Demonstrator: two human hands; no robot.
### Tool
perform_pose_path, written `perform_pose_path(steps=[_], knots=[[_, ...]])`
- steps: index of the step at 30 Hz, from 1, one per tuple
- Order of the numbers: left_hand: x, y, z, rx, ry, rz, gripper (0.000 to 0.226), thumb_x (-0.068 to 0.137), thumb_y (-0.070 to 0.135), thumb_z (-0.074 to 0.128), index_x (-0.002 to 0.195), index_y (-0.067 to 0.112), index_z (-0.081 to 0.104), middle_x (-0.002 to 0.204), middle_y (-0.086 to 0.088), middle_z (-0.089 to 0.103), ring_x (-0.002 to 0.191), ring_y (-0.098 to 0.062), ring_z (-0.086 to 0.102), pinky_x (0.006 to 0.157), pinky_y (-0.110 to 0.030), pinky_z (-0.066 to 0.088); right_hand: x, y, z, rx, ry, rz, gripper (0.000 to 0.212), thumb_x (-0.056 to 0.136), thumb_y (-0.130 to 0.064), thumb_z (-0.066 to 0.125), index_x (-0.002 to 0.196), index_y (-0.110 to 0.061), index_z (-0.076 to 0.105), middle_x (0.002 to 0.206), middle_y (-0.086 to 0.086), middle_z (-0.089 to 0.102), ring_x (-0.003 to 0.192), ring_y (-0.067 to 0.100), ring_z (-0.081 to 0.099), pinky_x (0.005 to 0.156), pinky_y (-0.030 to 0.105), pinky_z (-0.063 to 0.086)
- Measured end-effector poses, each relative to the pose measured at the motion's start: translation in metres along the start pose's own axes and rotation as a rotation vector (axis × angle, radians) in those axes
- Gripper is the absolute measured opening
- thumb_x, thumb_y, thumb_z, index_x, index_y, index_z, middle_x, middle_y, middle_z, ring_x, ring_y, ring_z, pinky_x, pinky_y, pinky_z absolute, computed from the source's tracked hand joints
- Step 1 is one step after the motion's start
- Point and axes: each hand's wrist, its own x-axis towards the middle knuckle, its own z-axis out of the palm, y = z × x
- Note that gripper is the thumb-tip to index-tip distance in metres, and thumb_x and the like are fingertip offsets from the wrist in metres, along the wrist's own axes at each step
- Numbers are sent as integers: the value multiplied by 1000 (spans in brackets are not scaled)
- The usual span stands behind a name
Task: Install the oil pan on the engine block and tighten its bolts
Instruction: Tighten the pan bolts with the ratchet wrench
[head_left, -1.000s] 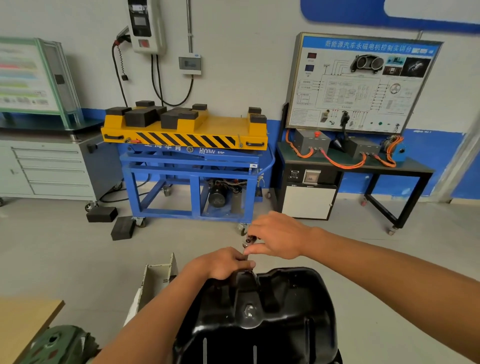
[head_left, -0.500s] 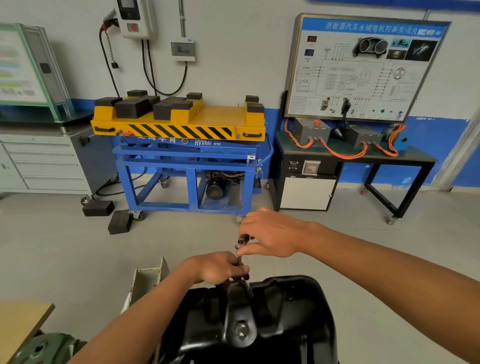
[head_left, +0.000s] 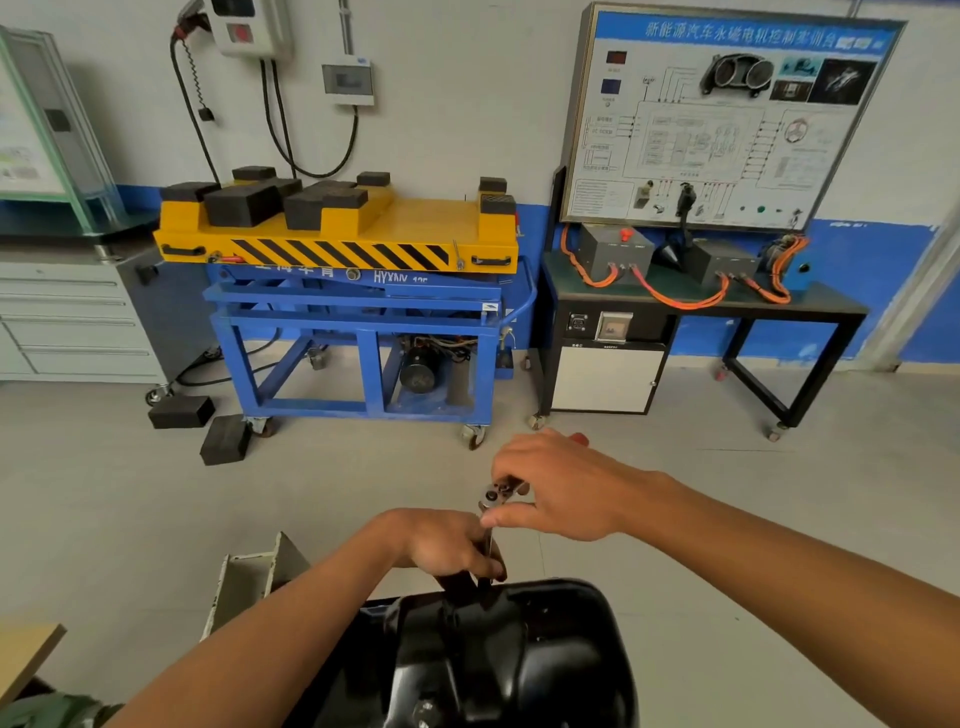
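Observation:
The glossy black oil pan (head_left: 498, 660) fills the bottom centre of the head view, its domed underside facing up. A ratchet wrench (head_left: 493, 496) stands upright at the pan's far edge, its metal head showing between my hands. My right hand (head_left: 556, 488) grips the ratchet's head and handle from the right. My left hand (head_left: 447, 545) curls round the tool's shaft just above the pan's rim. The bolt and socket are hidden under my left hand. The engine block is hidden beneath the pan.
A white metal stand bracket (head_left: 249, 577) sits left of the pan. Across the grey floor stand a blue and yellow lift cart (head_left: 353, 291), a black training bench (head_left: 701, 312) with orange cables, and grey drawers (head_left: 67, 322). Black rubber blocks (head_left: 208, 426) lie on the floor.
The view has tilted slightly down and left. Both hands stay on the ratchet at the pan's far edge, and my right hand has shifted a little on the tool's head.

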Motion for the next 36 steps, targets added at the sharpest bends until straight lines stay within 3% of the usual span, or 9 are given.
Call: perform_pose_path(steps=[7,11,15,22,27,30,31,34,36], knots=[[7,11,-4,97,0,-12,32,96,14,65,126,2,66,123,-13,69,99,-13,64,93,-23,53,-8,9,4,56,38,33,45,89,-68,55,93,-24,61,81,-17,49,80,5,46,77,26,32],[5,6,-2,67,37,-20,29,93,17,69,120,5,69,116,-11,72,89,-8,66,82,-15,54,-10,6,8,97,48,43,48,87,-70,55,92,-23,62,85,-12,57,81,6,49,74,24,39],[1,5,0,-80,33,-50,29,93,16,68,116,-2,68,104,-11,69,94,-18,65,90,-30,53,-14,6,8,138,21,58,48,87,-69,55,92,-21,61,86,-9,58,81,9,52,73,30,47],[0,8,4,-136,20,-62,19,94,23,67,97,5,69,83,-5,64,76,-13,59,77,-29,49,-23,9,5,146,-12,74,46,88,-67,55,92,-22,60,86,-9,57,80,9,51,68,29,44],[1,10,9,-17,59,-64,29,95,19,66,118,2,67,120,-15,70,112,-26,66,102,-35,52,-25,3,8,148,-10,53,42,89,-64,57,84,-23,55,79,-10,52,74,7,46,65,29,40],[-1,13,12,133,95,-27,4,96,19,64,94,15,64,106,-9,68,95,-8,63,71,-4,46,-23,-3,7,132,-8,41,43,90,-63,57,85,-20,58,80,-8,54,76,11,48,69,33,45],[0,14,13,171,115,-9,9,96,17,63,89,22,59,101,-3,68,91,-8,61,62,-2,41,-22,-6,7,124,-8,38,43,90,-62,57,84,-19,58,80,-8,54,76,12,49,70,35,46],[0,17,14,264,131,34,25,95,12,59,75,25,50,74,5,55,62,-9,50,58,-12,38,-22,-9,5,113,-17,39,44,89,-62,59,83,-18,59,79,-7,54,75,14,50,69,37,47],[3,15,14,329,125,17,29,95,12,57,71,23,46,72,5,47,65,-10,43,59,-21,36,-24,-10,3,102,-24,56,45,89,-62,59,82,-17,61,77,-5,55,74,15,52,65,37,47]])
